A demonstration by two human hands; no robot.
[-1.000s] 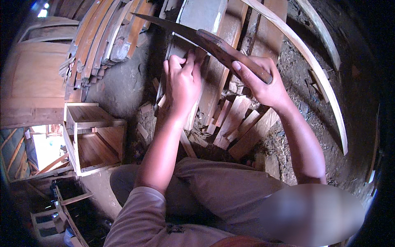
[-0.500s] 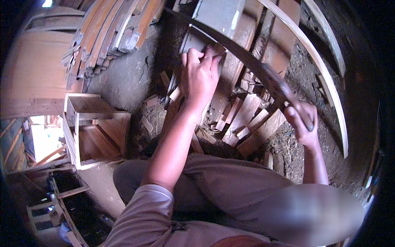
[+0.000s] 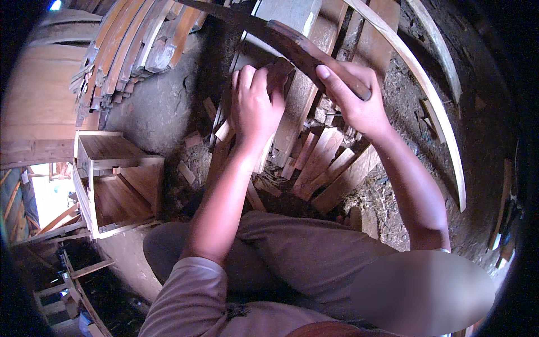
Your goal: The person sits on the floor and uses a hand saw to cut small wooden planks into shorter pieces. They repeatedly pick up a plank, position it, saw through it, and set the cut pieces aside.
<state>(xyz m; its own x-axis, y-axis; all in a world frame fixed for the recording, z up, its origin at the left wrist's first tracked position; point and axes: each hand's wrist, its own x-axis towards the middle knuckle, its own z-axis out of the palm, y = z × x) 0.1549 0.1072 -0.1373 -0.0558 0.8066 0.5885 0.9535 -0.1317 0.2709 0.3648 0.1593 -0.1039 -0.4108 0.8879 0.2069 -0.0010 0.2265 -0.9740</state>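
Wooden offcuts [image 3: 320, 163] are seen strewn just below a pale block [image 3: 289, 14]. Against that block a small piece [image 3: 279, 73] is gripped by the left hand [image 3: 255, 106]; the right hand [image 3: 359, 104] is clenched on a curved blade's handle [image 3: 314, 56]. Fingers so near the edge could be nicked.

wood stock and scraps around a dirt work spot

a stack of curved wooden slats [image 3: 126, 48] leans at the upper left, above a patch of bare dirt floor [image 3: 163, 106]. below it, by the left edge, stands an open wooden box frame [image 3: 115, 182] with pale rims and a darker shelf inside. short flat offcuts [image 3: 325, 163] lie fanned on the ground near the middle, with small chips [image 3: 193, 140] scattered to their left. a long bent wooden strip [image 3: 435, 112] arcs down the right side, a second curved strip [image 3: 443, 50] beyond it at the upper right.
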